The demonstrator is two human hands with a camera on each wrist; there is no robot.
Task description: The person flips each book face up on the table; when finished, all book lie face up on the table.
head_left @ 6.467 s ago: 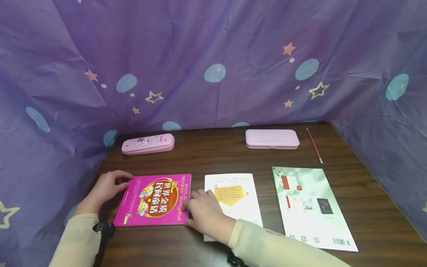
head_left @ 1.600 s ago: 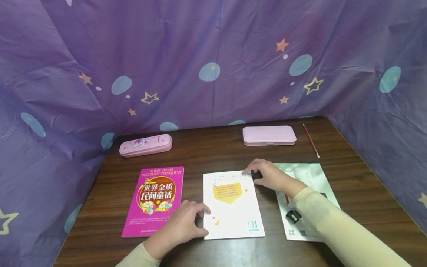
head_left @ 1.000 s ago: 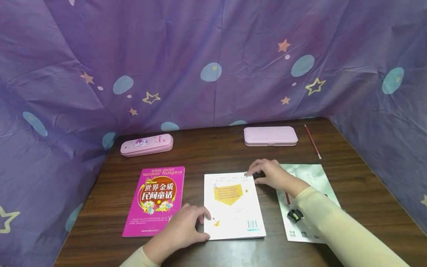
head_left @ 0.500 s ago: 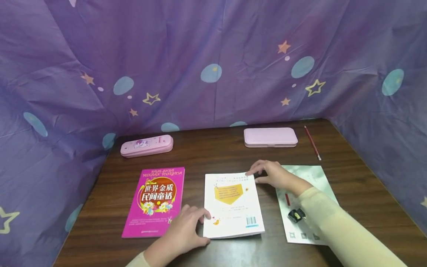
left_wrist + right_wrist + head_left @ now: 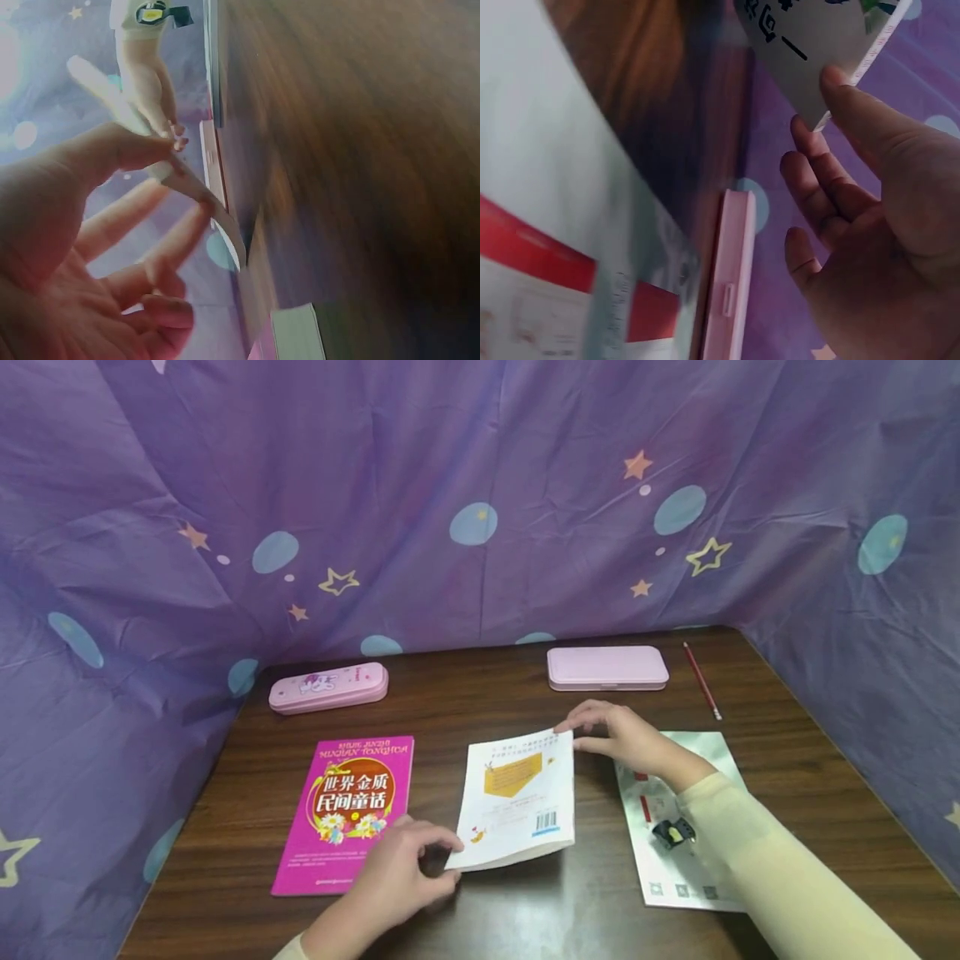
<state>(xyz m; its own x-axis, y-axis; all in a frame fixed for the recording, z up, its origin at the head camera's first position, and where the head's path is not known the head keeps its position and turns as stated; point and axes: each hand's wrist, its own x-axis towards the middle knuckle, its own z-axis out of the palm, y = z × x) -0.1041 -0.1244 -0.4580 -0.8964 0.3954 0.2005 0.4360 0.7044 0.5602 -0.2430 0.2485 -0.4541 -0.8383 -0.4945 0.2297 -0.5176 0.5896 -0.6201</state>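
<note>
A white paperback book [image 5: 513,818] with a yellow text panel and a barcode is held up off the table between both hands, its right side raised. My left hand [image 5: 405,868] pinches its near left corner between thumb and fingers. At the far right corner, my right hand [image 5: 626,739] pinches the edge. In the left wrist view the book [image 5: 191,184] shows edge-on and bent. The right wrist view catches its underside [image 5: 795,67], with dark characters. To the left lies a magenta book [image 5: 341,860], cover up, and on the right a pale green booklet [image 5: 652,860] partly under my right forearm.
Along the back of the dark wood table [image 5: 465,693] sit a pink pencil case [image 5: 330,687] with a rabbit picture and a plain pink case [image 5: 607,668]. A red pencil [image 5: 701,681] lies at the far right. A purple curtain [image 5: 420,485] encloses the table.
Earlier both hands were on the magenta book, which has since been turned upright. They moved to the white book, which lay flat and now is lifted and tilted.
</note>
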